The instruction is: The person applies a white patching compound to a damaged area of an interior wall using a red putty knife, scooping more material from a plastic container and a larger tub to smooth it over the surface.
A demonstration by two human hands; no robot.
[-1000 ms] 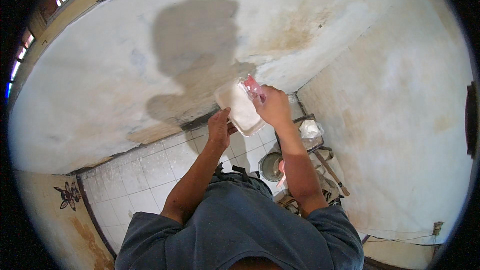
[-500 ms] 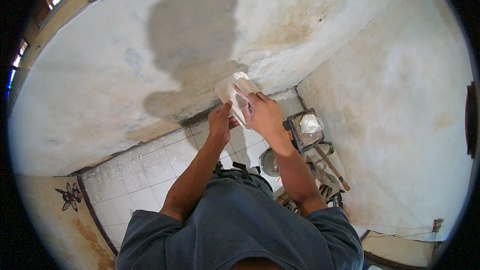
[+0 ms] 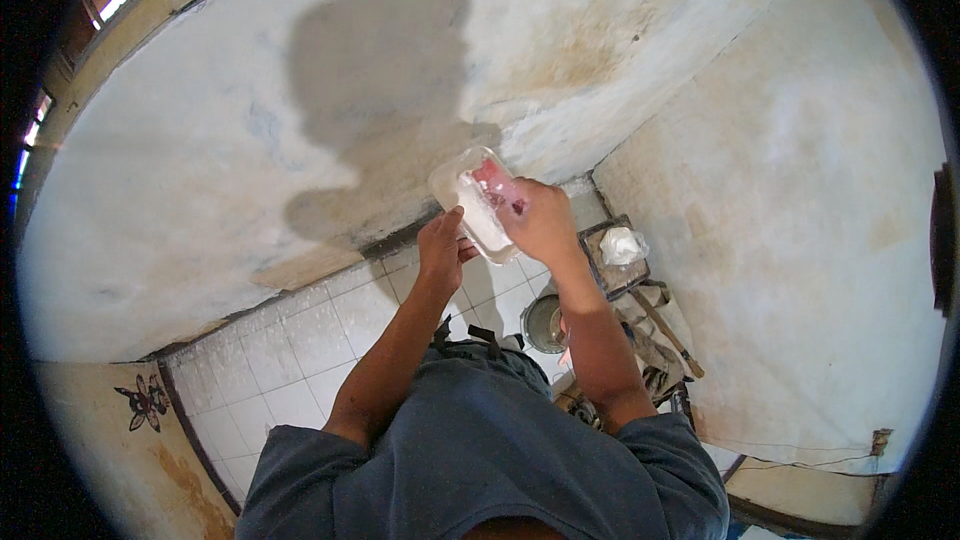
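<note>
Two stained walls (image 3: 790,200) meet at a corner before you, above the floor (image 3: 300,340) of white tiles. Near the floor's right edge is a dark-edged stand (image 3: 617,274), with a grey bucket (image 3: 541,324) close to it. The shallow white tray (image 3: 447,176) is above the floor, between your hands. On the stand lies a white bag (image 3: 623,246). Your left hand (image 3: 440,243) pinches the tray's left edge, thumb on top. Your right hand (image 3: 543,219) has its fingers closed on a reddish scraper (image 3: 493,183), near the tray's far right corner, beside some white material (image 3: 487,227)
</note>
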